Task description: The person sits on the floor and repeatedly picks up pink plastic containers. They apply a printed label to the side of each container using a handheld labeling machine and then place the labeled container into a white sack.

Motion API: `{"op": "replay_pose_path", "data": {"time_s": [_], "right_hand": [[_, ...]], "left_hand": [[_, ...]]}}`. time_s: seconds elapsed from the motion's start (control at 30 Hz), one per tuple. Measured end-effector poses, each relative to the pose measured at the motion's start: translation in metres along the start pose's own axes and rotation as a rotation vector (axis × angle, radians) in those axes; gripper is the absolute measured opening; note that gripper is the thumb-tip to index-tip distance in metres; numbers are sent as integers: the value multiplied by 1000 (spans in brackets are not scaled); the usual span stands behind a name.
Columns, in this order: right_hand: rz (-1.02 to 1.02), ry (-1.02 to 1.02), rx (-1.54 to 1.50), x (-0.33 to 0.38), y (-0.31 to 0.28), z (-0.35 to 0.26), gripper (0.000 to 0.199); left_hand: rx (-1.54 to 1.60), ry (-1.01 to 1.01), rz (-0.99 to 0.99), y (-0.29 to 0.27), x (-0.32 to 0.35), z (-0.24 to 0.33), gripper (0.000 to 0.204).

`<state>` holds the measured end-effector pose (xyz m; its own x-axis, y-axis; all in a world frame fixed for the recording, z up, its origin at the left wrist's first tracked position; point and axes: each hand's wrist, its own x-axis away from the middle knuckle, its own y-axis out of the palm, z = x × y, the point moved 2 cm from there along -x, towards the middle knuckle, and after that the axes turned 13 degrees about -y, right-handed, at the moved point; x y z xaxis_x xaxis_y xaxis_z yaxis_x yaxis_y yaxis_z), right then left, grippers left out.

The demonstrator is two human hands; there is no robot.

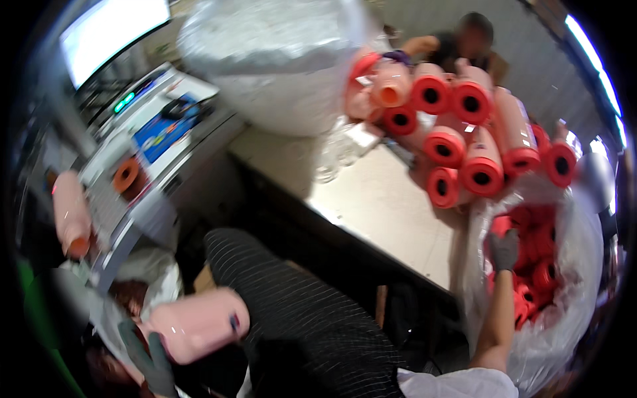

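At the lower left, my left hand, in a grey glove, is wrapped round the narrow end of a pink thermos-shaped flask body. The flask lies tilted beside my leg, its broad end toward the right, with a small dark mark near that end. On the far right my right hand, also gloved, reaches into a clear plastic bag of red plastic parts. Its fingers are closed on one red plastic part at the near-left side of the bag.
Pink flasks with red ring ends lie stacked on a pale table. A big wrapped sack stands behind. Leftward are a bright screen, a brown-orange ring part and another pink flask. Beyond the stack sits another person.
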<state>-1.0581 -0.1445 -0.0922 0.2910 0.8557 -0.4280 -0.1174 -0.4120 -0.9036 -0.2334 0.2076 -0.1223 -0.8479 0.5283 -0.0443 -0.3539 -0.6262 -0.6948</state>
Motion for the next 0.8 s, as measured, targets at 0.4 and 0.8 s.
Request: {"op": "replay_pose_path", "data": {"time_s": [0.4,0.8], "right_hand": [[-385,-973,-1638,182,-101,-486,48],[-164,-1712,-1643,226,-107,-502,64]], "left_hand": [[347,-125,95,72,66,1,50],[672,-285,-268,71,75,53,42]]}}
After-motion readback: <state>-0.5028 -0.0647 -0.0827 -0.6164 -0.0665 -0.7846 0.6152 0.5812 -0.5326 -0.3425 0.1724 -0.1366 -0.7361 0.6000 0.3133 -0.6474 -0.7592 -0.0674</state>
